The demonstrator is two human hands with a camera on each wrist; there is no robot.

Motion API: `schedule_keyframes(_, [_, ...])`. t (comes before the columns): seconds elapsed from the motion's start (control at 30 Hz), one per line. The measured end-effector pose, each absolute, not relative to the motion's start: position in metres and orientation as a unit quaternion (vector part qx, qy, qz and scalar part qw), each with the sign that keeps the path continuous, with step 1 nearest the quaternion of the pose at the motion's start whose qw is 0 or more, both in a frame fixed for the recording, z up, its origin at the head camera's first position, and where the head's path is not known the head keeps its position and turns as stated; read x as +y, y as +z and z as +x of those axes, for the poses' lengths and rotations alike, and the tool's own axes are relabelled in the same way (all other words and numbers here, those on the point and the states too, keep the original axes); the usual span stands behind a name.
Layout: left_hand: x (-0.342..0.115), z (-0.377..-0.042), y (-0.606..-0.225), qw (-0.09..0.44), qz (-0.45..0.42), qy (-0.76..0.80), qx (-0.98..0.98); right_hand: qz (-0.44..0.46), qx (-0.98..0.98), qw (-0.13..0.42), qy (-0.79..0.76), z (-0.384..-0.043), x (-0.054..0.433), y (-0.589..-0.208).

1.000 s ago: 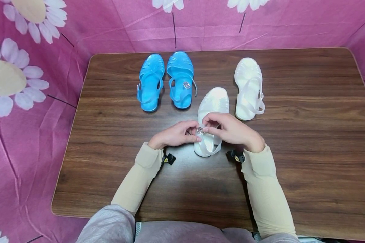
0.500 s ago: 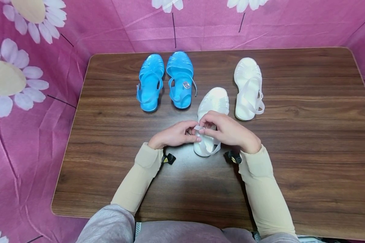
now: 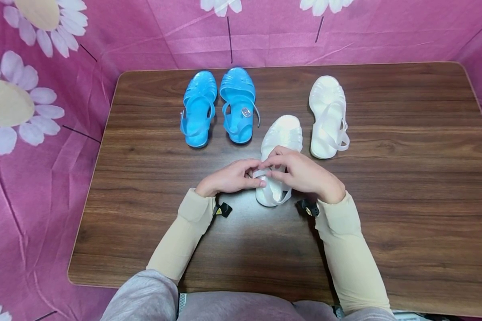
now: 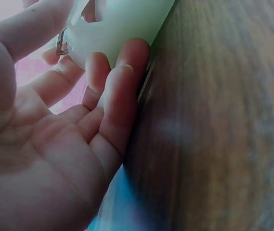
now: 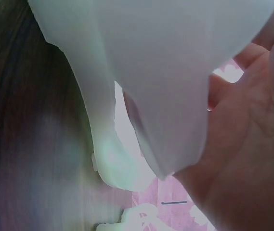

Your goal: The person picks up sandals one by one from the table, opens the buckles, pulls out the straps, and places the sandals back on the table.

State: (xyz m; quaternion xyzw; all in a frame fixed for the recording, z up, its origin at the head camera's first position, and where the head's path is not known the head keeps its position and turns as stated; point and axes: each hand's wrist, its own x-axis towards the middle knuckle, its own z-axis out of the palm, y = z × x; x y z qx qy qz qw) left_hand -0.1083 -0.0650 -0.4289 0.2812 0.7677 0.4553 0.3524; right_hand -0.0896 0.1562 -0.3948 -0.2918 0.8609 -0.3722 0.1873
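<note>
A white jelly sandal lies toe-away between my hands in the head view. At its left side, my left hand holds the edge near the ankle strap. The left wrist view has those curled fingers against the sandal's side, with a metal buckle near the fingertips. My right hand reaches over from the right, thumb and fingers pinching the translucent strap, whose end points toward the left fingers. In the right wrist view the sandal's pale back part covers the right fingertips.
Behind the right hand stands a second white sandal. A left blue sandal and a right blue sandal sit side by side near the far edge of the brown wooden table. Pink flowered cloth hangs around it.
The right hand has shifted slightly left. One second ago the round buckle showed between the fingertips; now the strap end shows there, farther left. The left hand has hardly moved.
</note>
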Motion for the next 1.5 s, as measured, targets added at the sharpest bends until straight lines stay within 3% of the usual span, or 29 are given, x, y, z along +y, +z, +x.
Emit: schedule_keyframes(1.5, [-0.0659,-0.1075,-0.4281,0.347,0.270,0.468,0.767,-0.241,0.865,0.183,-0.401,-0.0933,0.1622,-0.3990])
